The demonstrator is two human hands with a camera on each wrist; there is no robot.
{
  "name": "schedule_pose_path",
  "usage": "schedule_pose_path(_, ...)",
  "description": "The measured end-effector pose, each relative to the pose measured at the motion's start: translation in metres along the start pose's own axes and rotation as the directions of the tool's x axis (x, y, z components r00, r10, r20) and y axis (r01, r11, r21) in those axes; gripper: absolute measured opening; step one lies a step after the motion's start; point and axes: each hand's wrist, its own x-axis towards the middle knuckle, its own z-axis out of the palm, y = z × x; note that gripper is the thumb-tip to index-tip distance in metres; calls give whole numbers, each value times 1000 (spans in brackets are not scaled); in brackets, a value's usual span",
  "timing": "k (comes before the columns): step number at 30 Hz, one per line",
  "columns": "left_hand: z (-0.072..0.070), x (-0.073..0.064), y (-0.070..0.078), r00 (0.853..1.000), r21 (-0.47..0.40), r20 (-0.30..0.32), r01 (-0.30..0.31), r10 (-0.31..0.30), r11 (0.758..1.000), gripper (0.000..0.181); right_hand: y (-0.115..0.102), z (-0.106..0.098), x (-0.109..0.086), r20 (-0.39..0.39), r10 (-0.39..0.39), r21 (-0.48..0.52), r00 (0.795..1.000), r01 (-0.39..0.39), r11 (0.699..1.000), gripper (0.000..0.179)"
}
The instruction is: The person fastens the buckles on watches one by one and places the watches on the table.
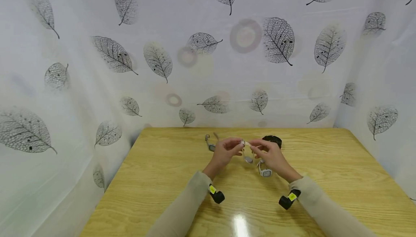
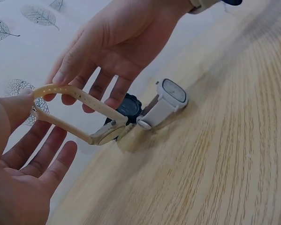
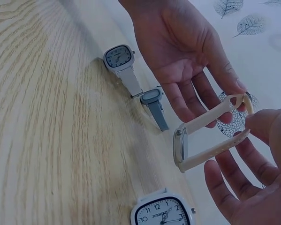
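Observation:
Between both hands hangs a wristwatch with a cream strap [image 1: 248, 159], its case lowest and clear of the table. My left hand [image 1: 225, 152] pinches the buckle end of the strap [image 3: 210, 117] between thumb and forefinger. From the other side, my right hand [image 1: 271, 156] pinches the strap end with the row of holes [image 2: 84, 97]. The two strap ends meet at the fingertips, forming a loop. The remaining fingers of both hands are spread loosely below. Close under the right hand stands a white watch [image 1: 265, 172].
A black watch [image 1: 273, 140] lies behind the right hand. Beyond the left hand are a grey watch [image 3: 152, 96] and a white square-faced watch [image 3: 119, 56]. The wooden table [image 1: 156, 179] ends at a leaf-printed curtain [image 1: 227, 74].

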Motion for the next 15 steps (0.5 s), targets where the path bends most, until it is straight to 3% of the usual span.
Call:
schedule_pose_path(9, 4, -3, 6, 1000, 57, 19, 21, -22, 998, 25, 0, 4, 1, 28, -18, -5, 999, 18, 1000, 27)
schedule_pose_path(15, 4, -3, 6, 1000, 78, 10, 29, -30, 997, 26, -37, 3, -4, 31, -13, -31, 999, 14, 999, 26)
